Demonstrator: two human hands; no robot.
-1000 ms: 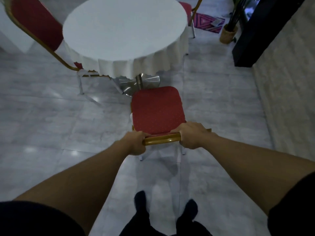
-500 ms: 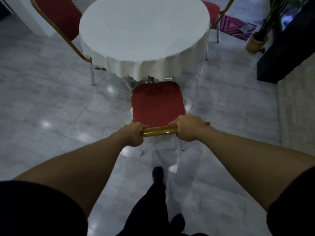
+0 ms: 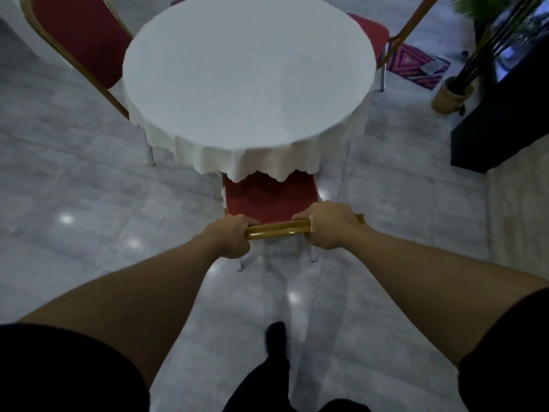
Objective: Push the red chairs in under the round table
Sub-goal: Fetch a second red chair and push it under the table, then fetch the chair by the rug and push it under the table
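Near red chair (image 3: 269,200): padded seat on a metal frame, judged rigid and moderately light; it should slide on its thin legs over the glossy tile floor (image 3: 89,203) (the smooth floor likely gives low friction, though the legs may chatter or catch at grout lines). Best hold is the gold top rail (image 3: 277,232) of the backrest, taken at both ends so the push stays straight. Left hand (image 3: 230,236) grip is clenched around the rail's left end; right hand (image 3: 328,226) grip is clenched around its right end, bare rail between them. The seat's far edge sits under the white cloth's scalloped hem of the round desk (image 3: 249,75); the near half remains exposed.
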